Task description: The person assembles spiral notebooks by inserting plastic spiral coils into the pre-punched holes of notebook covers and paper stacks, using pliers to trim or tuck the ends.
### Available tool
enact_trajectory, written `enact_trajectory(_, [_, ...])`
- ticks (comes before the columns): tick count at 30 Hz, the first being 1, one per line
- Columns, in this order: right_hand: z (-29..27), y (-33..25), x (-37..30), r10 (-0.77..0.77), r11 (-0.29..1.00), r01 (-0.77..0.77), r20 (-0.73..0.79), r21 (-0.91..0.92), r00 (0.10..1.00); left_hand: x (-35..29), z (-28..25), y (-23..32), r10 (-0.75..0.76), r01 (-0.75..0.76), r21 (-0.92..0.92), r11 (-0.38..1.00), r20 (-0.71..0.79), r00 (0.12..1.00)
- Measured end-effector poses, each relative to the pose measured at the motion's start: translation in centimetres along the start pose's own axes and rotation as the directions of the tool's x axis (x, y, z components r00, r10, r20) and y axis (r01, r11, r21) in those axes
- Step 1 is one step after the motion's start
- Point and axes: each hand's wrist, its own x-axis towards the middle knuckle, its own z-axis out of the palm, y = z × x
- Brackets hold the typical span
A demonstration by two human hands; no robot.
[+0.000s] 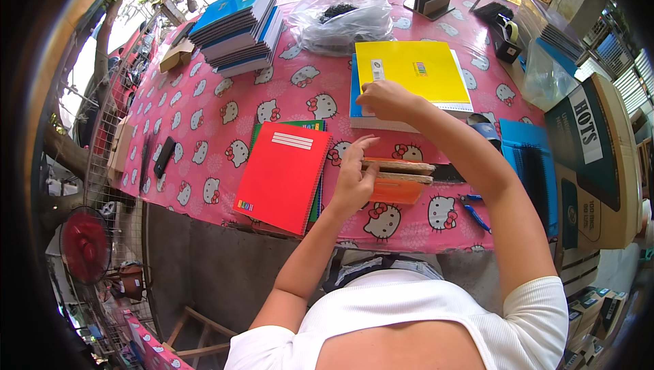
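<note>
Near the front edge of the table (417, 226), blue-handled pliers (479, 220). Just past them, an orange block (395, 191), with left hand (354, 176) loosely spread at its left end. Farther left, a red notebook (285, 176). Beyond the block, right hand (388, 100) curled over the left part of a yellow notebook (422, 67) atop a stack (381, 123); cannot tell whether pinching it. Probably light, bendy, slick-covered; best taken by a free edge. In the way, the right forearm (470, 145) across the near right corner. Farthest, a plastic bag (310, 33) and blue notebooks (231, 12).
</note>
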Motion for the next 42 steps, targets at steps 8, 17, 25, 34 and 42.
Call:
enact_trajectory(8, [-0.7, 0.7, -0.4, 0.058, 0.990, -0.063, 0.041, 0.126, 0.997, 0.2, -0.2, 0.0, 0.150, -0.152, -0.030, 0.988, -0.063, 0.987])
enact_trajectory(17, [-8.7, -12.9, -6.6, -0.132, 0.958, 0.225, -0.427, 0.176, 0.895, 3.9, -3.1, 0.9, 0.729, -0.560, 0.557, 0.614, -0.126, 0.673])
enact_trajectory(25, [-7.8, -13.5, -17.1, 0.350, 0.937, -0.174, -0.808, 0.304, 0.474, -2.0, -4.6, 8.9, 0.740, -0.577, 0.471, 0.668, -0.333, 0.585])
enact_trajectory(34, [1.0, -9.4, -21.6, 0.772, 0.430, -0.018, -0.358, 0.902, 0.525, -1.2, -3.9, 10.2, 0.661, -0.720, -0.072, 0.690, -0.343, 0.668])
enact_trajectory(42, [2.5, -8.5, -21.5, 0.717, 0.555, 0.017, -0.489, 0.832, 0.497, -0.1, -5.4, 5.3, 0.479, -0.518, -0.115, 0.847, -0.253, 0.840])
